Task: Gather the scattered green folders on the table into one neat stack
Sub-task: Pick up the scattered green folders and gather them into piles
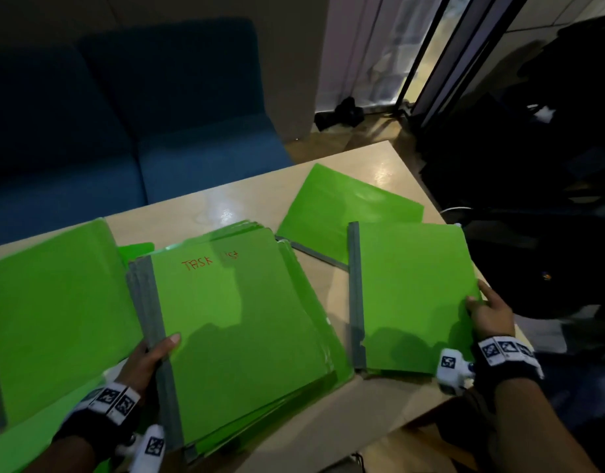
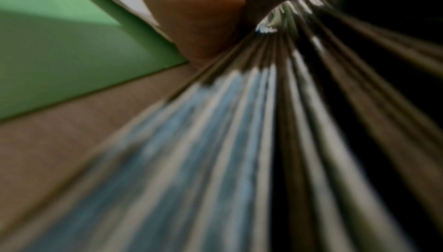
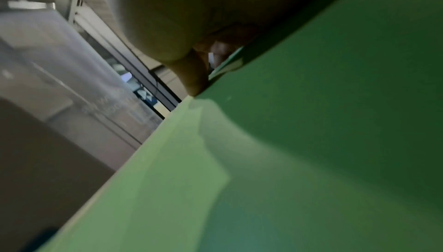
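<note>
Two hands busy: left hand (image 1: 147, 360) grips stack (image 1: 239, 329) at grey spine, thumb on top; right hand (image 1: 488, 315) pinches right folder's (image 1: 413, 295) outer edge. Folder lies at 3 o'clock of stack, spines parallel, long axes toward 12; right hand nearer. Another folder (image 1: 345, 203) at 1 o'clock, one (image 1: 52, 302) at 9

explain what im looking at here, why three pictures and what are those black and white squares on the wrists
No machine here: a person is tidying green folders, wearing a camera on the head and one on each wrist. The squares are printed markers on the wrist straps. The big picture is the head view. The left hand grips the grey spine of the middle stack, marked "TASK". The right hand holds the edge of a single folder on the table. More folders lie around. The two blurry pictures are wrist views, pressed close to the folders.
</note>
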Available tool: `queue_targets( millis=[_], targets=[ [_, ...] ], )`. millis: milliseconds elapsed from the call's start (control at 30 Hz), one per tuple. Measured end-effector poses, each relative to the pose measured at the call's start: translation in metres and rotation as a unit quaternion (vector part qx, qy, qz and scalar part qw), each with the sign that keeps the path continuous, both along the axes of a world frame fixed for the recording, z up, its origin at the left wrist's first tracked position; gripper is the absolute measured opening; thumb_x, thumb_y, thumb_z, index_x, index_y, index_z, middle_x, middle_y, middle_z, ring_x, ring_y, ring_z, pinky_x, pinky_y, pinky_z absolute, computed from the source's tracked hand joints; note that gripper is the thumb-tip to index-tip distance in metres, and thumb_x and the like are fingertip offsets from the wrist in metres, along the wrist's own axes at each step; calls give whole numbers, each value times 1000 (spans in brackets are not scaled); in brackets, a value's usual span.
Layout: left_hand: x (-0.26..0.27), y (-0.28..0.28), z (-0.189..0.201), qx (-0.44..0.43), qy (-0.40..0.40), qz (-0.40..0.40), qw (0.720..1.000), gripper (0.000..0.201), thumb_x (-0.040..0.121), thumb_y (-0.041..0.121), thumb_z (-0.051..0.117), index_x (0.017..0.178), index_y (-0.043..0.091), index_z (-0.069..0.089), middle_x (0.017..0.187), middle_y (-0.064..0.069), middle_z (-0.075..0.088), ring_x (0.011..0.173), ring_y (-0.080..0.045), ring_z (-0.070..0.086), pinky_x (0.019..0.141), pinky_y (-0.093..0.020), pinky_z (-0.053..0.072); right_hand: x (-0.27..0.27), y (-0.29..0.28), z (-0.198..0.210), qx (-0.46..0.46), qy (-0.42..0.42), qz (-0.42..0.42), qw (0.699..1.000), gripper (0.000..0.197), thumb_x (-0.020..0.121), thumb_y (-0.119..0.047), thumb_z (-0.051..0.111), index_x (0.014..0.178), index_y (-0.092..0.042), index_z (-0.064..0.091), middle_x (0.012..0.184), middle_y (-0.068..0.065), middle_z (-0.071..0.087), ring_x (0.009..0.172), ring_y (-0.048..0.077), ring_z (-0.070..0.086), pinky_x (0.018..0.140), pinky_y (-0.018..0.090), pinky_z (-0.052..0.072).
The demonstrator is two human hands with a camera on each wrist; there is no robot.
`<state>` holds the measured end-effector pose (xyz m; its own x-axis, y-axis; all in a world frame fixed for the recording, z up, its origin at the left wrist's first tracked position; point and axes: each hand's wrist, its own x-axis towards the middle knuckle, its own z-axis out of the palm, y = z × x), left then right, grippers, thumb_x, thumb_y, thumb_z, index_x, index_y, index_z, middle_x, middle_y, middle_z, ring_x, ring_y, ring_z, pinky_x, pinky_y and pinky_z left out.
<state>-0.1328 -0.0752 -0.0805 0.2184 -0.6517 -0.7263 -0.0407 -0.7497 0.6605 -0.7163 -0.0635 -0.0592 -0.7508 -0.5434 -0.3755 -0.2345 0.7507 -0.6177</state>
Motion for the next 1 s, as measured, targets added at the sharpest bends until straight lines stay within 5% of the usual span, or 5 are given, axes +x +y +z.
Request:
queue_targets(
  millis=[133,367,600,833,1000],
  targets=[
    [-4,1,5,9,13,29,999,50,81,38,65,117,10,46,100,-12,55,88,-31,52,83,-44,40,27,-3,-1,151,95,39,983,85,80,-58,68,147,-14,40,139,31,45,128,49,42,106,55,36],
    [-3,5,11,21,22,31,999,75,63,53,75,123,17,50,98,-11,57,97,-36,55,88,-49,42,62,0,34,182,-5,75,980,70,79,-20,82,131,13,48,132,31,53,114,47,55,95,52,47],
    [-10,6,23,17,30,40,999,72,74,43,71,135,17,42,125,-11,53,115,-34,49,100,-51,35,44,4,38,67,-45,42,996,36,79,-28,80,83,3,64,74,19,66,63,27,62,58,31,48],
    [-13,6,27,4,47,45,998,69,80,35,68,139,14,38,130,-11,50,117,-31,46,98,-43,34,40,-10,86,-152,-126,107,974,69,54,-46,81,113,-15,60,91,13,76,79,30,72,74,54,59],
    [-15,6,35,-10,55,46,997,67,81,30,70,138,10,40,134,-16,52,108,-26,49,94,-37,36,35,-49,107,-218,-137,174,950,73,67,-51,85,129,-26,55,116,11,71,105,39,68,86,70,49]
  ],
)
